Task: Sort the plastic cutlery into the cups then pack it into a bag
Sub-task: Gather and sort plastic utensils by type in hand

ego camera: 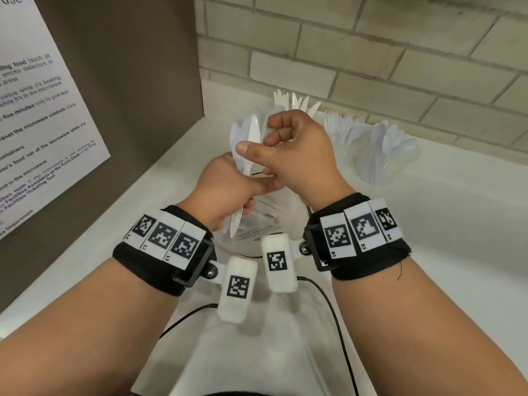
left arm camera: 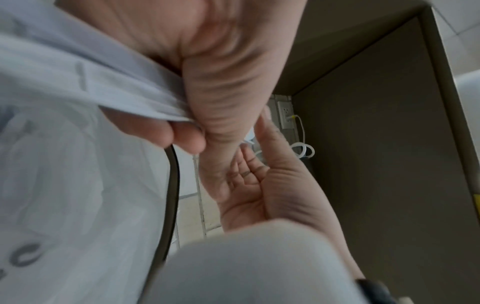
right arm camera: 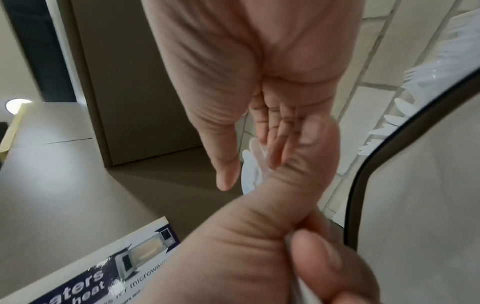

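Observation:
My left hand [ego camera: 225, 190] grips a bunch of white plastic cutlery [ego camera: 248, 144] by the handles, spoons and a knife standing upright. My right hand [ego camera: 294, 150] has its thumb and curled fingers on the upper ends of that bunch. Directly under both hands lies a white plastic bag [ego camera: 268, 228] with printed text. In the left wrist view the handles [left arm camera: 124, 90] run through my left fist [left arm camera: 215, 67]. At the back stand clear cups: one with knives [ego camera: 300, 102], one with forks [ego camera: 344, 132], one with spoons [ego camera: 391, 150].
A brown panel with a printed notice [ego camera: 43, 124] closes off the left side. A pale brick wall [ego camera: 371, 52] runs behind the cups. The counter [ego camera: 457, 224] is white. Black cables [ego camera: 331, 307] trail from my wrist cameras near the front edge.

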